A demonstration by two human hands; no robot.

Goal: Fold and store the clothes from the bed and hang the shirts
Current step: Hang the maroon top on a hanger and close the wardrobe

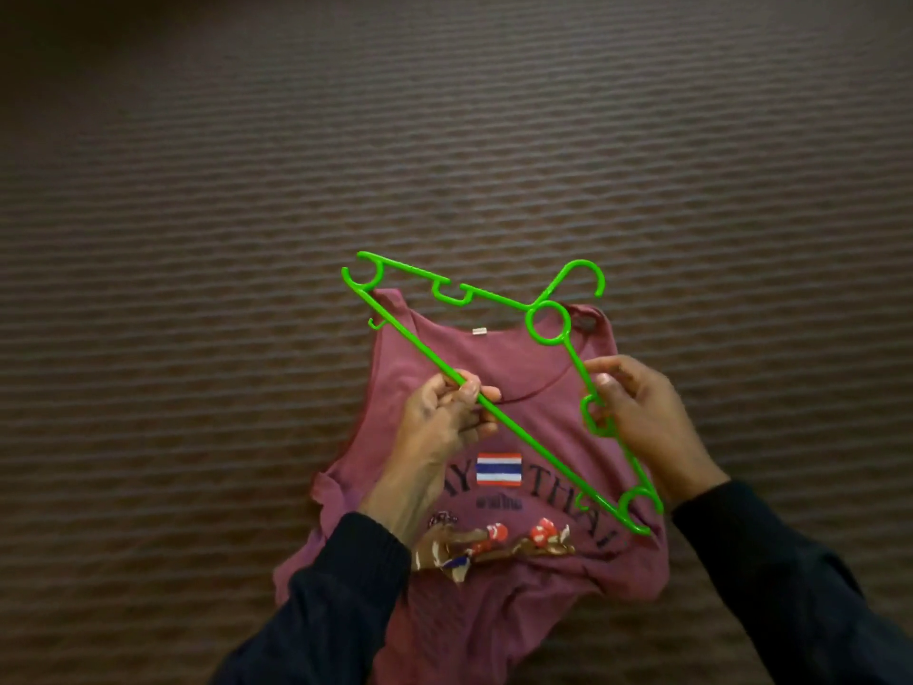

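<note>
Item: green plastic hanger (499, 417), held tilted above the shirt, its hook (583, 276) pointing up and away from the person.
Garment: maroon sleeveless shirt (523, 580), printed front upward, lying on the striped bed cover (444, 140); neckline (523, 393) toward the far side, hem rumpled near the person.
Left hand: left hand (444, 417) — fingers and thumb curled round the long straight bar of the hanger, near its middle.
Right hand: right hand (637, 412) — thumb and fingers pinching the sloped arm at its small notch loop.
Step in hand: judged to be feeding the hanger into the shirt; neither end is inside the fabric yet.
Method advised: lower one hanger end into the neck opening first, angle it under a shoulder strap, then swing the other end in — keeps the neckline from stretching.
Care point: straps are narrow; seat each on the notched part of the arm so it does not slide off.
Risk: bunched hem may drag when lifted; smooth it first.
</note>
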